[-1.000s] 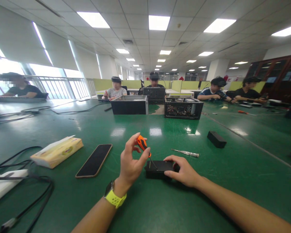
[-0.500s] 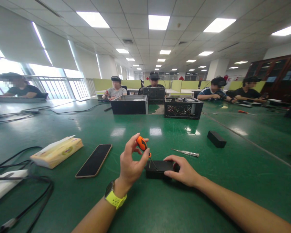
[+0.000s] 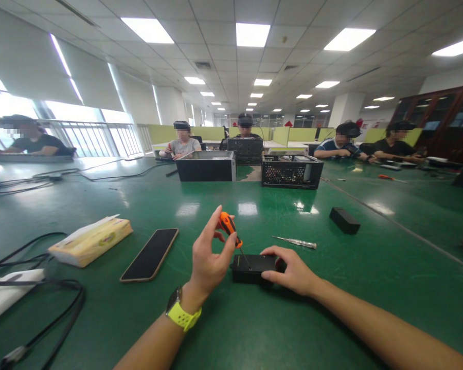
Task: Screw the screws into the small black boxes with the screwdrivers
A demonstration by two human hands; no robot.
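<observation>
Between the thumb and fingers of my left hand (image 3: 210,259) is an orange-and-black screwdriver (image 3: 229,226). It leans, handle up and to the left, with the tip of its shaft at the top face of a black rectangular box (image 3: 252,263). My right hand (image 3: 289,270) grips the right end of that box, thumb on the near side and fingers over the top, against the green table. Just beyond the box lies a slim clear-handled screwdriver (image 3: 295,242). My fingers partly hide the orange handle.
Left of my hands lie a phone (image 3: 150,255), a tissue pack (image 3: 90,241) and black cables (image 3: 67,308). A second black box (image 3: 344,220) lies to the right. Two computer cases (image 3: 206,167) stand farther back, with several people seated around the table.
The orange screwdriver's handle has turned and tilts slightly differently, and my left fingers have shifted a little on it. The black box and my right hand stay in place.
</observation>
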